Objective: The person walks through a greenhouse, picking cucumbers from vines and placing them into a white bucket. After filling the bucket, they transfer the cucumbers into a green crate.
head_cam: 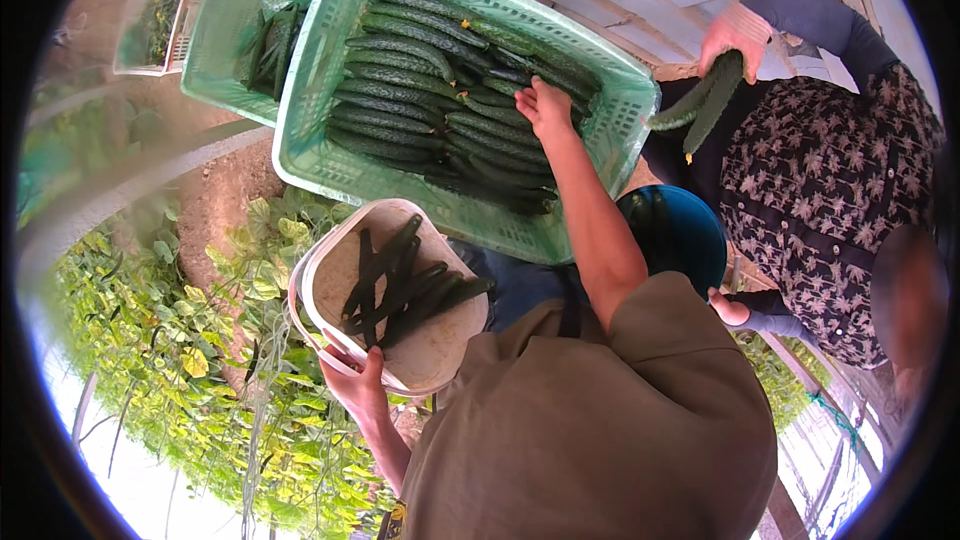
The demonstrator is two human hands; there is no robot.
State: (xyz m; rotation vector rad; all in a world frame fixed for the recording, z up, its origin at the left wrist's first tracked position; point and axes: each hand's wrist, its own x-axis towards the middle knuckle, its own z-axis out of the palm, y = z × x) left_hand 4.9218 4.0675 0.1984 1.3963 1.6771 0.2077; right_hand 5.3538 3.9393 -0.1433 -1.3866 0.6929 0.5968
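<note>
My left hand grips the rim of a white plastic bucket, held tilted at my left side. Several dark green cucumbers lie loose inside it. Ahead of me, a large light green plastic crate holds cucumbers laid side by side in rows. Over the right part of those rows reaches my right hand. Its fingers are slightly curled and apart, with nothing seen in them; whether the fingertips touch a cucumber I cannot tell.
At right, a co-worker's gloved hand holds two cucumbers beside the crate. The person's other hand is by a blue bucket with cucumbers. Another green crate and a white crate stand left. Leafy vines grow at lower left.
</note>
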